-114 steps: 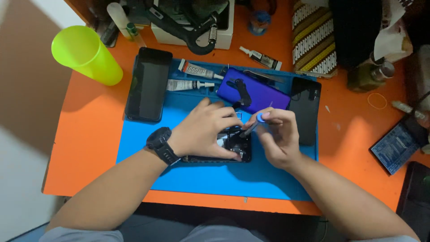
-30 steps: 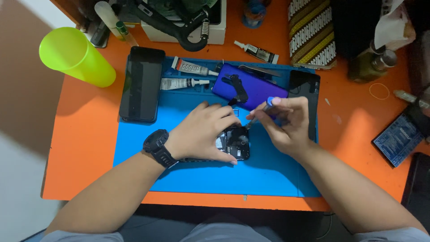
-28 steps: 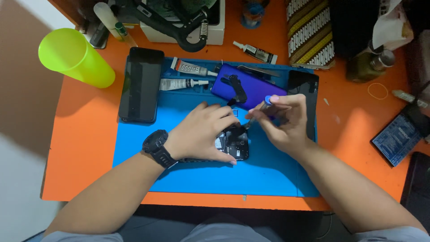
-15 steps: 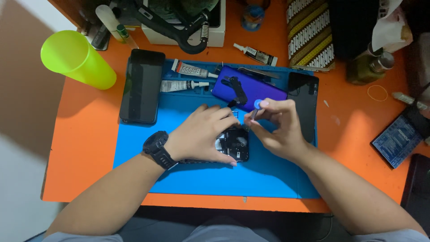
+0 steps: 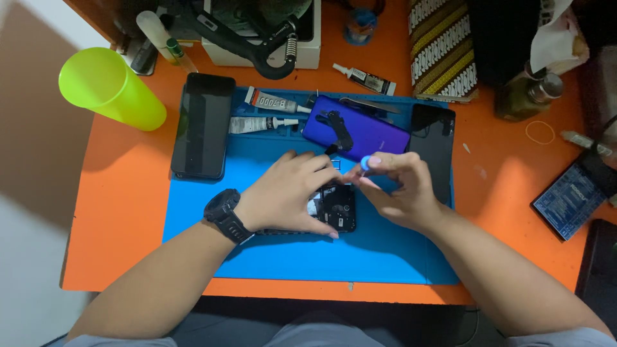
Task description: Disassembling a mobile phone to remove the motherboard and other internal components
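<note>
The left hand [image 5: 286,193], a black watch [image 5: 225,214] on its wrist, lies flat over an opened black phone body [image 5: 334,209] near the middle of the blue rubber mat [image 5: 385,257], its fingers spread and pressing the phone down. The right hand [image 5: 398,189] sits just beside it, its fingers pinched together on a small screwdriver with a round blue cap [image 5: 365,163], held upright over the phone's upper end.

The mat covers the middle of the orange worktop [image 5: 122,212]. Toward the mat's far edge lie a purple phone back cover [image 5: 357,132] and two glue tubes [image 5: 270,112]; a black phone with a dark screen [image 5: 200,125] rests at the mat's far left corner, and a black glass panel [image 5: 434,144] at its right edge. A lime-green plastic cup [image 5: 109,87] stands near the worktop's far left corner.
</note>
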